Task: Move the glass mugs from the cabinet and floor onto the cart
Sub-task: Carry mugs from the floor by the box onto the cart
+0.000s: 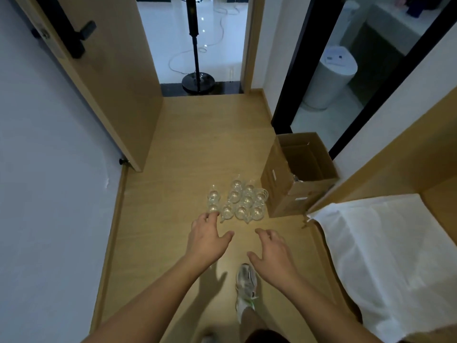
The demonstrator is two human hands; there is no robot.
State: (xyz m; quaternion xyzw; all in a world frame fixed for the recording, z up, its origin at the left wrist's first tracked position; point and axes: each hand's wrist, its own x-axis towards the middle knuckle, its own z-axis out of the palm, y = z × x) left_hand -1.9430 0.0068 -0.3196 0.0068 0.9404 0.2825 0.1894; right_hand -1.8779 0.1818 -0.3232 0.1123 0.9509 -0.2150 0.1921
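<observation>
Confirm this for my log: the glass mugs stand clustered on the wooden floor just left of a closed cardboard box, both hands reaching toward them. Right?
Not quite. In the head view the cardboard box is open, flaps up. The rest holds: glass mugs clustered on the wooden floor left of it, left hand and right hand reaching.

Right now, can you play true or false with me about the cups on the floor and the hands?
1. The glass mugs stand in a bunch on the wooden floor. True.
2. The right hand is holding a mug. False: it is open and holds nothing, short of the mugs.
3. The left hand reaches toward the mug at the near left of the bunch, its fingers right at it. True.
4. The cardboard box is taped shut. False: its top is open.
5. The box sits to the left of the mugs. False: it sits to their right, close beside them.
6. A fan stand is in the doorway beyond the mugs. True.
</observation>
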